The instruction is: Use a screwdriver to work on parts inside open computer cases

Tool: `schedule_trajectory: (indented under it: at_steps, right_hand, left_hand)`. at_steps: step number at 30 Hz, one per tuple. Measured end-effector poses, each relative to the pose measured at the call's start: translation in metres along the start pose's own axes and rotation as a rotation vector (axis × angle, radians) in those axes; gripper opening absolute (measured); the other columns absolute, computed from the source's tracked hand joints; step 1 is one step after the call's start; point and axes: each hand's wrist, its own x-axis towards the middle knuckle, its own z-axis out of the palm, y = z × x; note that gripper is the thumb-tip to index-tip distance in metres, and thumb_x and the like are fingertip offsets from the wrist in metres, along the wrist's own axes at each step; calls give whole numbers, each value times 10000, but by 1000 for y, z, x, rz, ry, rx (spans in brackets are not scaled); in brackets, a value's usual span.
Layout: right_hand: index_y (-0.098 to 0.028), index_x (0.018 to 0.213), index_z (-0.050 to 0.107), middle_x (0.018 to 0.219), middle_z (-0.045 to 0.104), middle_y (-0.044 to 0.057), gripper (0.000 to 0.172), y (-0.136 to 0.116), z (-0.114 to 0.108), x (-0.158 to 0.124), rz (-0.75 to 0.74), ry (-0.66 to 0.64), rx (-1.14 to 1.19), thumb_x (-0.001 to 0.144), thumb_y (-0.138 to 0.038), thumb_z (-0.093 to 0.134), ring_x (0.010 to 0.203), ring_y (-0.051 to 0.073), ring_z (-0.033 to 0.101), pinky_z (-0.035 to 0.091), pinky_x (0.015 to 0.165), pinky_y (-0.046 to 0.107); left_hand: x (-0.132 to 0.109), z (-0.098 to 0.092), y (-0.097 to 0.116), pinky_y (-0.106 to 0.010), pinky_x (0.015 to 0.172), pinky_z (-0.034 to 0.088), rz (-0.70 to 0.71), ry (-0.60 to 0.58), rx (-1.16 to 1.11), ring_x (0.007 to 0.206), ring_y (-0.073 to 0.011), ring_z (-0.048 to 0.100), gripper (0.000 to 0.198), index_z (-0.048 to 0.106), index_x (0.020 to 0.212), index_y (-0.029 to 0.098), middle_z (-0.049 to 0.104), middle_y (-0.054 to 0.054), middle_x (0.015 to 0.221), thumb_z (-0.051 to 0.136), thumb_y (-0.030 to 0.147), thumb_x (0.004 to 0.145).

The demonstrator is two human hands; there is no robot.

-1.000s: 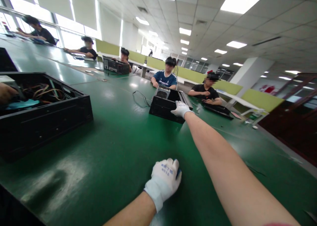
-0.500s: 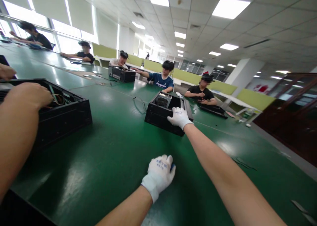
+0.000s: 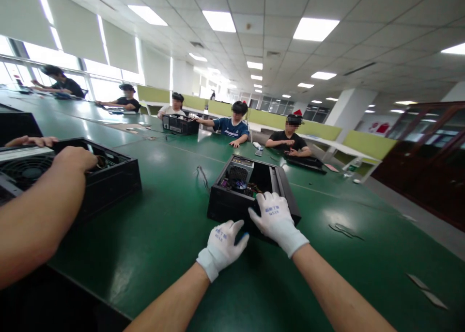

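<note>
Case (image 3: 228, 205) already uncovered, with fan (image 3: 239, 184) still inside, gripped at near rim by right hand (image 3: 274, 214), with left hand (image 3: 223, 242) loose just beside.

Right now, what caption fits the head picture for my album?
Gloved right grip on an open computer case, left grip close by.

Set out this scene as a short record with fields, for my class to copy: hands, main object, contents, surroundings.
Left hand: white-gloved, fingers parted, beside the desktop computer case; contact unclear.
Right hand: white-gloved, over the case's near edge; firmness of grip unclear.
Main object: the same case, black, open on top, on the green table.
Contents: power supply, cooling fan, wires.
At left: a co-worker's hand at a second computer case.
Opposite: a person in blue, one arm extended to a third computer case.
</note>
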Motion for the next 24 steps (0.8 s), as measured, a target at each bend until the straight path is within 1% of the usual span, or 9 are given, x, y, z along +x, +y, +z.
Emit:
schedule_trajectory:
  at_steps: [2,4,9,12,14,16,18,21,24]
  right_hand:
    - [-204,1148,650,1126,642,203,471,3,-8,-21,-17,-11,12,957,-593,463,1043,375,557,388,844,490]
    - [-219,1129,661,1106,652,196,463,5,-15,-40,-37,-14,24,961,-602,462,1034,373,561,384,839,488]
    - [-225,1024,689,1020,675,168,465,12,-25,-81,-110,34,73,962,-634,478,968,336,570,363,808,456]
    - [-217,939,685,937,675,125,387,14,-31,-104,-177,105,103,981,-563,515,904,292,564,327,780,418]
    - [-209,889,673,884,664,95,337,15,-35,-118,-220,166,119,983,-509,552,863,269,553,300,768,399]
    - [-206,843,660,830,650,73,318,15,-39,-130,-256,212,136,970,-490,591,826,254,539,279,757,388]
    - [-207,817,650,793,638,60,312,15,-42,-140,-278,239,148,958,-483,616,803,245,529,265,751,382]
    - [-208,806,639,772,628,49,310,14,-48,-154,-291,247,157,952,-481,627,780,236,518,255,747,377]
    - [-211,816,632,777,627,47,310,14,-58,-169,-301,225,159,951,-490,622,782,233,513,250,742,374]
  left_hand:
    - [-8,-9,4,-370,945,567,36,73,-37,1030,-241,721,477,640,1333,214,752,-102,1171,519,499,970]
    - [-15,-22,12,-366,884,581,66,142,-51,963,-237,730,456,653,1312,216,761,-102,1112,525,490,970]
    - [-26,-72,40,-346,779,569,121,281,1,864,-218,718,383,674,1258,241,756,-88,1016,514,459,987]
    - [-28,-101,55,-330,747,550,162,309,62,828,-204,706,331,698,1186,249,744,-73,969,530,450,983]
    - [-28,-114,62,-325,718,534,171,280,127,808,-203,699,292,727,1072,246,731,-60,922,543,451,977]
    - [-27,-122,67,-323,686,516,174,203,206,784,-207,696,302,737,929,233,717,-53,863,548,464,973]
    - [-28,-126,71,-330,661,501,188,115,280,759,-216,696,361,723,818,219,706,-55,813,530,479,979]
    - [-32,-131,78,-335,650,483,250,32,339,741,-221,695,409,712,775,210,707,-56,796,491,473,998]
    - [-40,-136,86,-325,641,456,317,-20,345,725,-211,687,385,704,763,207,707,-50,789,500,434,997]
